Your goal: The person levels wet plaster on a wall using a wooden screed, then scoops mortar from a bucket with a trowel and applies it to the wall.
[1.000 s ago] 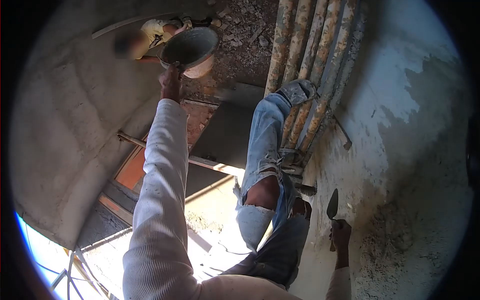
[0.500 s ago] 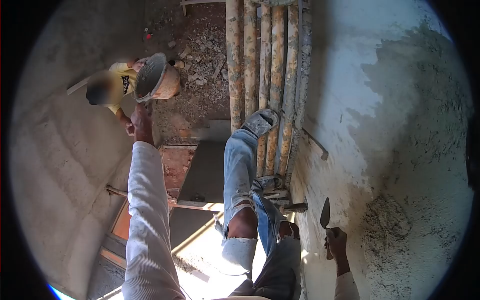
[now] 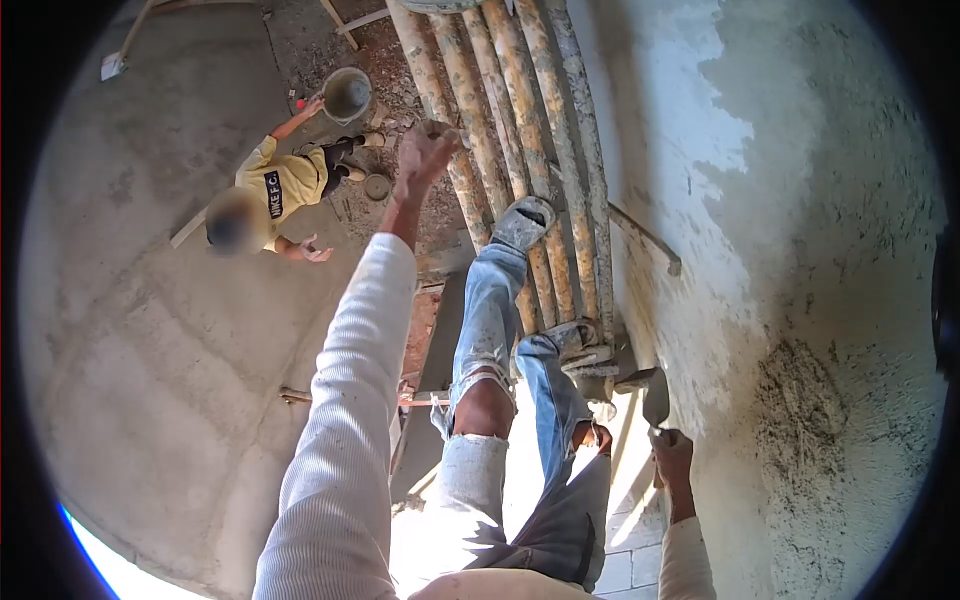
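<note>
My left hand (image 3: pixel 427 158) is stretched forward, in front of the leftmost long pole (image 3: pixel 418 62) in the view. Its fingers are loosely bent, and I see nothing held in them. My right hand (image 3: pixel 673 455) is closed around the handle of a pointed trowel (image 3: pixel 655 398), low beside the plastered wall (image 3: pixel 740 300). The trowel's blade points away from me. Beyond my left arm, a co-worker in a yellow shirt (image 3: pixel 285 190) grips a bucket (image 3: pixel 348 95) by the rim with one hand; the person's other hand is open.
My sandalled foot (image 3: pixel 523 222) rests on the mortar-stained poles. The rim of another bucket (image 3: pixel 440 4) shows at the top edge. A small round container (image 3: pixel 377 187) sits on the floor below. Bright light falls beneath my legs.
My left hand has let go of the bucket and moved right, towards the poles. The co-worker now has the bucket, farther from me. My right hand still holds the trowel; the view has shifted.
</note>
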Available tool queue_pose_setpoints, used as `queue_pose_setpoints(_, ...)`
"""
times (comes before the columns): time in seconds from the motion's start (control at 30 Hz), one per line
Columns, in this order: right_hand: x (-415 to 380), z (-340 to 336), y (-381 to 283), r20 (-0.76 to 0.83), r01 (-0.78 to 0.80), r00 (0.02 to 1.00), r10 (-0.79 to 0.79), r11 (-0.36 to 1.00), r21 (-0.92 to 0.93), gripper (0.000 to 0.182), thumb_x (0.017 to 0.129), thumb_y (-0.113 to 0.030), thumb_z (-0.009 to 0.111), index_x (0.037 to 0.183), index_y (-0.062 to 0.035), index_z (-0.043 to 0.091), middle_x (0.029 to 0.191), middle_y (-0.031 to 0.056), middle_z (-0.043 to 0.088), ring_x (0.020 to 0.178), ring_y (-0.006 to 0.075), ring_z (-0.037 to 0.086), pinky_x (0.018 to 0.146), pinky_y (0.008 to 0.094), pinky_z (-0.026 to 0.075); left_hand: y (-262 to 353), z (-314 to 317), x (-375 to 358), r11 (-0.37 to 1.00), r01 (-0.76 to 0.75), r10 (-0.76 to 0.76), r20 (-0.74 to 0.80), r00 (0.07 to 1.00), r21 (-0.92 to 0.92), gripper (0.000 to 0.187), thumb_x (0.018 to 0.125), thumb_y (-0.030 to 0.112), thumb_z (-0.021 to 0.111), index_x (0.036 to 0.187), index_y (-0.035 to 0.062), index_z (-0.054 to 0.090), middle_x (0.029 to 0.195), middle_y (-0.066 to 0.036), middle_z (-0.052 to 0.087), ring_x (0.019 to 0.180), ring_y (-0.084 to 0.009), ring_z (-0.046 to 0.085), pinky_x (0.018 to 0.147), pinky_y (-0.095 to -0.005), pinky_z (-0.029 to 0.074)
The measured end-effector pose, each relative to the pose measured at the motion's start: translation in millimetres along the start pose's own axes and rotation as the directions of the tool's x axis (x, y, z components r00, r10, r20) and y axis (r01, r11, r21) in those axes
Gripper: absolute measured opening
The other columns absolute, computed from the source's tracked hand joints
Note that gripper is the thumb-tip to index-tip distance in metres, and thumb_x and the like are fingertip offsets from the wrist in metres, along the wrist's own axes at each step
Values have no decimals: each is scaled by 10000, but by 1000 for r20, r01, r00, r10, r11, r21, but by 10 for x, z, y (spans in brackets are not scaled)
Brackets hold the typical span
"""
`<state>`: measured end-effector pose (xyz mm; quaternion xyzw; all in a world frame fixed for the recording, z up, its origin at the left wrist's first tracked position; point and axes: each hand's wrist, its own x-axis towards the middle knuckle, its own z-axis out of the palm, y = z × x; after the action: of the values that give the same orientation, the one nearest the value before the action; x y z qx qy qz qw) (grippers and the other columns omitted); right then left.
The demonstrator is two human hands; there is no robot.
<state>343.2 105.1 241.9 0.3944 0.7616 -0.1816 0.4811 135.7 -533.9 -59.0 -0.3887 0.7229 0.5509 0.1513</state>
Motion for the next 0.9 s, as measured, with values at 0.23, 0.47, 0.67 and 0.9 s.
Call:
queue_pose_setpoints(0.23, 446, 729, -423, 168, 15, 982, -84, 926, 376, 230, 889, -142, 756, 1052, 10, 703, 798, -4, 624, 633, 78, 572, 525, 291, 470, -356, 1196, -2001, 982, 8, -80, 382, 921, 187, 282, 986, 251, 677, 1129, 20, 754, 963, -212, 788, 903, -278, 788, 809, -411, 604)
queue_pose_setpoints(0.47, 1091, 2041, 87, 258, -8, 962, -86, 940, 342, 274, 948, -201, 656, 1126, -8, 738, 768, 178, 686, 765, 401, 703, 753, 460, 594, -302, 1920, -3124, 893, 261, -431, 525, 734, 368, 357, 954, 246, 693, 1177, -23, 769, 949, -227, 804, 924, -292, 801, 855, -405, 598)
queue_pose_setpoints(0.67, 1238, 3398, 206, 545, 181, 828, -131, 983, -38, 338, 999, -255, 599, 1173, 10, 717, 1064, 273, 737, 959, 411, 731, 822, 512, 570, -598, 2028, -2840, 916, 258, -349, 291, 891, 307, 365, 953, 227, 707, 1184, -52, 753, 969, -202, 806, 974, -256, 792, 848, -378, 596)
queue_pose_setpoints(0.9, 1136, 4838, 193, 554, 95, 820, -146, 988, 119, 487, 916, -281, 677, 1253, 71, 682, 1241, 359, 703, 1214, 476, 690, 1000, 509, 584, -635, 2219, -2912, 875, 338, -458, 367, 809, 346, 327, 1023, 193, 695, 1209, -76, 706, 1090, -164, 767, 998, -220, 772, 880, -343, 617)
